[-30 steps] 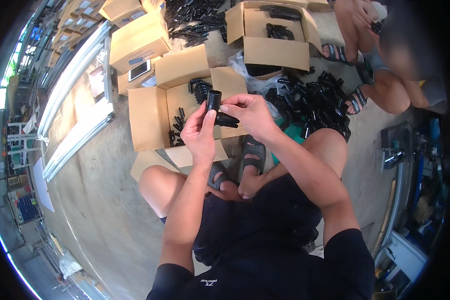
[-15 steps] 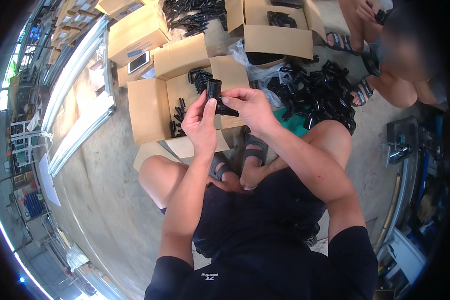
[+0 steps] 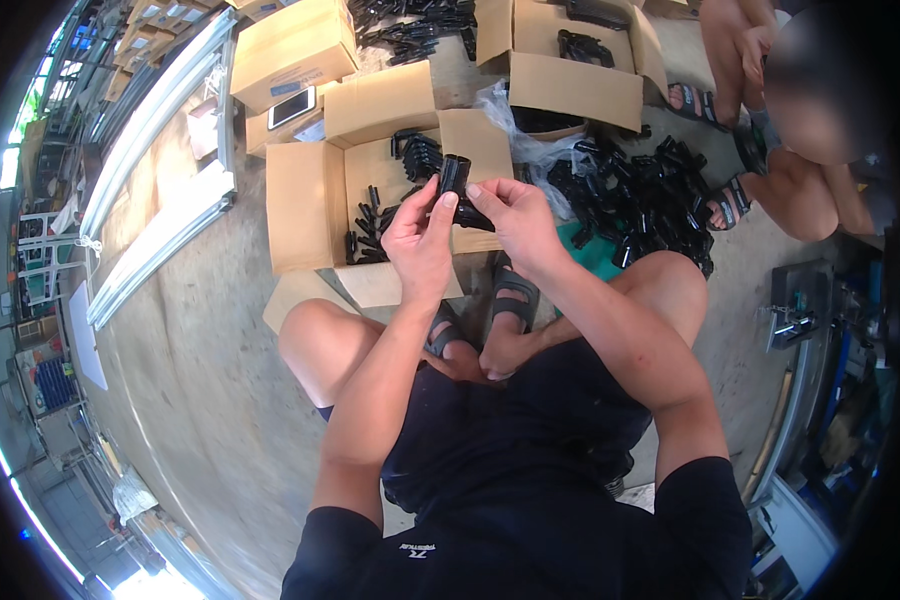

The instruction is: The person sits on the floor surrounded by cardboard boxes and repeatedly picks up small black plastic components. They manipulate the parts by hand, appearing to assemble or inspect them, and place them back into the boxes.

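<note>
Both my hands hold one glossy black tubular part [image 3: 455,174] with a side branch, over the near edge of an open cardboard box. My left hand [image 3: 420,242] is closed on its upright tube, thumb along the side. My right hand [image 3: 522,222] grips the branch side between thumb and fingers, which hide some of it. Behind the hands, the open box [image 3: 305,205] holds several similar black parts [image 3: 417,157], some in a row. To the right lies a large heap of black parts [image 3: 640,200], partly on a green sheet [image 3: 598,258].
Crumpled clear plastic [image 3: 518,122] lies between the near box and another open box [image 3: 575,92] with black parts. A phone [image 3: 292,107] rests on cardboard beside a closed box [image 3: 295,52]. Another person's sandalled foot [image 3: 727,204] stands beside the heap. White metal profiles [image 3: 165,245] lie at left.
My hands and the black part sit slightly further right in the picture, as the whole view has shifted. The grip looks much the same, with the tube tilted a little more.
</note>
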Demonstrator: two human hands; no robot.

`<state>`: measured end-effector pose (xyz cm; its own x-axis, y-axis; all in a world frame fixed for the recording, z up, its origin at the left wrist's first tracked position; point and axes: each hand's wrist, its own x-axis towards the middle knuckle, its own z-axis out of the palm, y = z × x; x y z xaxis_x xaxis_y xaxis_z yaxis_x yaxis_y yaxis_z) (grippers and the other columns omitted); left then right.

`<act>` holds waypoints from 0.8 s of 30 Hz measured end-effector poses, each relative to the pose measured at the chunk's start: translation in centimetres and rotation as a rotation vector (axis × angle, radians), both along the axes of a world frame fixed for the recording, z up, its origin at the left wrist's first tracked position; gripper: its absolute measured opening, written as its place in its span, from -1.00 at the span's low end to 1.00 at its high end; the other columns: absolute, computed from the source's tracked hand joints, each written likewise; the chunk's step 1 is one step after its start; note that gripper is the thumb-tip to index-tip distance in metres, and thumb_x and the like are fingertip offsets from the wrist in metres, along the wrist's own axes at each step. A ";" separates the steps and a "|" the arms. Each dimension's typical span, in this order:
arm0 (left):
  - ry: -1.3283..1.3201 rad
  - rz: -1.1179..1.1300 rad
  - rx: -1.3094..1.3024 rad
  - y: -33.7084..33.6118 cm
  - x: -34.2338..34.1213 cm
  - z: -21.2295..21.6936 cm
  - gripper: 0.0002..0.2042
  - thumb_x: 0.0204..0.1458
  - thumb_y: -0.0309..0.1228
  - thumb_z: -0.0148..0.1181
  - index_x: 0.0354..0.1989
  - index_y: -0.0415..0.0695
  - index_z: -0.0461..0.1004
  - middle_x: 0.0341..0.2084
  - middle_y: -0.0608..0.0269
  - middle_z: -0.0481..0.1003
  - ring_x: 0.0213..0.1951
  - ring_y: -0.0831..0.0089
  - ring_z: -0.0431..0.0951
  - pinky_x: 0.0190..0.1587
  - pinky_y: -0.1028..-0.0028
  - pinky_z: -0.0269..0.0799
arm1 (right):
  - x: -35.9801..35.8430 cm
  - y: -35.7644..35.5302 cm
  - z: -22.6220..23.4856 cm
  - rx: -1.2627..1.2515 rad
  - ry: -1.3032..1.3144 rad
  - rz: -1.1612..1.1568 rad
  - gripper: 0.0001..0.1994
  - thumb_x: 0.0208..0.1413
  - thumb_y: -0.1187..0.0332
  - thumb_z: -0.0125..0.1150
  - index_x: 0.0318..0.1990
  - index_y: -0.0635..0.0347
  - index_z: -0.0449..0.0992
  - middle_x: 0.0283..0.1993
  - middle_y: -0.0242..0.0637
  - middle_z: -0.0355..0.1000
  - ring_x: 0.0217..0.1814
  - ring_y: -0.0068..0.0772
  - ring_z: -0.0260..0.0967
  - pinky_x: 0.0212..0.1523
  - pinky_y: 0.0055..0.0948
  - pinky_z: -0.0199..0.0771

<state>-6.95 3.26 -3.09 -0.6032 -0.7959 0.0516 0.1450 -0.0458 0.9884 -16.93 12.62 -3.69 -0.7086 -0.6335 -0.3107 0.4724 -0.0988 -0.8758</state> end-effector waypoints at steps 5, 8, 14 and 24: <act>0.048 0.028 0.008 -0.5 -0.1 0.3 -0.68 0.19 -0.56 0.32 0.11 -0.35 0.56 -0.17 0.28 0.63 -0.22 0.70 0.54 -0.10 0.65 0.49 | -0.6 0.3 1.5 0.168 0.277 0.095 -0.88 0.24 0.44 0.32 -0.21 0.35 0.64 -0.32 -0.34 0.58 -0.34 -0.68 0.38 -0.28 -0.62 0.39; 0.039 0.020 -0.024 -0.3 -0.3 0.6 -0.69 0.19 -0.56 0.32 0.10 -0.36 0.56 -0.17 0.27 0.63 -0.24 0.69 0.54 -0.13 0.65 0.49 | -0.7 0.1 2.0 0.029 0.150 0.064 -0.86 0.25 0.43 0.31 -0.17 0.35 0.62 -0.32 -0.36 0.57 -0.31 -0.67 0.40 -0.25 -0.61 0.41; 0.050 0.020 -0.026 -0.2 -0.1 0.7 -0.68 0.18 -0.56 0.33 0.10 -0.37 0.55 -0.17 0.23 0.64 -0.22 0.68 0.55 -0.11 0.63 0.51 | -0.9 0.2 0.8 -0.008 0.036 0.118 -0.88 0.27 0.43 0.29 -0.18 0.32 0.59 -0.28 -0.41 0.55 -0.23 -0.64 0.45 -0.15 -0.58 0.47; 0.046 -0.011 -0.006 -0.4 0.2 1.0 -0.67 0.20 -0.54 0.31 0.13 -0.36 0.54 -0.09 0.19 0.63 -0.12 0.62 0.57 0.02 0.58 0.49 | -0.7 0.0 1.0 -0.100 -0.054 0.134 -0.88 0.33 0.42 0.23 -0.09 0.26 0.54 -0.18 -0.42 0.51 -0.15 -0.63 0.40 -0.08 -0.57 0.43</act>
